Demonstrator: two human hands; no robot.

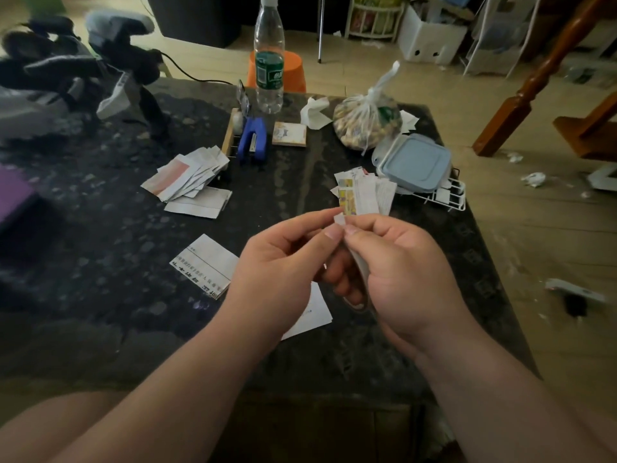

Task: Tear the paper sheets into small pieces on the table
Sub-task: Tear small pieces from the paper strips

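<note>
Above the dark table [110, 255], my left hand [283, 259] and my right hand [397, 265] meet and pinch the top edge of a folded paper strip [360, 265] between thumbs and forefingers. Most of the strip is hidden between my palms. A heap of torn pieces [364, 192] lies just beyond my fingertips. Another pile of torn paper [188, 177] lies at the left middle. A folded printed sheet [203, 265] rests left of my left hand, and a white sheet [312, 312] shows under my wrists.
A blue stapler [253, 138], a clear water bottle [269, 61], a small square card [289, 134], a tied plastic bag of snacks [367, 120] and a light blue lidded box [414, 162] on a white rack stand at the back. A jacket [66, 78] lies far left. Paper scraps litter the floor.
</note>
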